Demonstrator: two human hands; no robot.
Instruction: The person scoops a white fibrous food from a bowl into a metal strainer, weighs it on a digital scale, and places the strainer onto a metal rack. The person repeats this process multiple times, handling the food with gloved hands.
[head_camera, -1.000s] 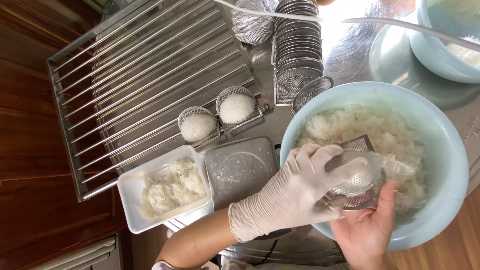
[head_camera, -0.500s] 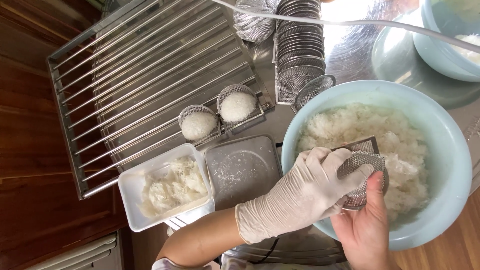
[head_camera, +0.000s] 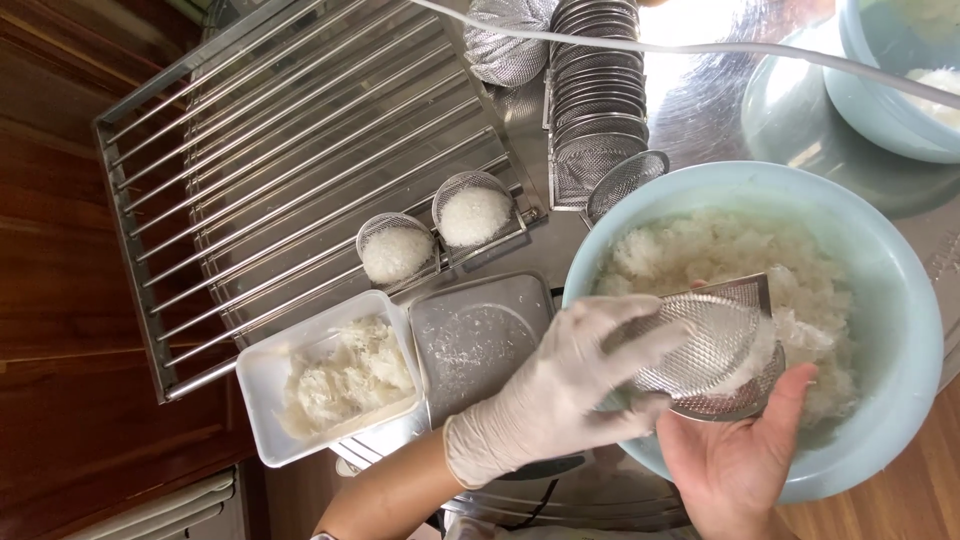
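A big pale blue bowl (head_camera: 900, 300) full of white shredded rice-like food (head_camera: 700, 250) sits at the right. Over it my bare right hand (head_camera: 740, 465) supports a small metal mesh cup (head_camera: 715, 345) from below, with some white food at the cup's right edge. My gloved left hand (head_camera: 560, 395) grips the cup's left side, fingers lying across its rim and thumb underneath.
A metal bar rack (head_camera: 260, 150) carries two filled mesh cups (head_camera: 397, 250) (head_camera: 473, 213). Below it are a white tray (head_camera: 262, 400) of the white food and a flat metal pan (head_camera: 480, 335). A stack of empty mesh cups (head_camera: 595, 90), another blue bowl (head_camera: 880, 90) and a white cable (head_camera: 700, 48) lie behind.
My gloved left hand has slid left off the top of the mesh cup, leaving its mesh uncovered. The right hand still supports the cup over the bowl.
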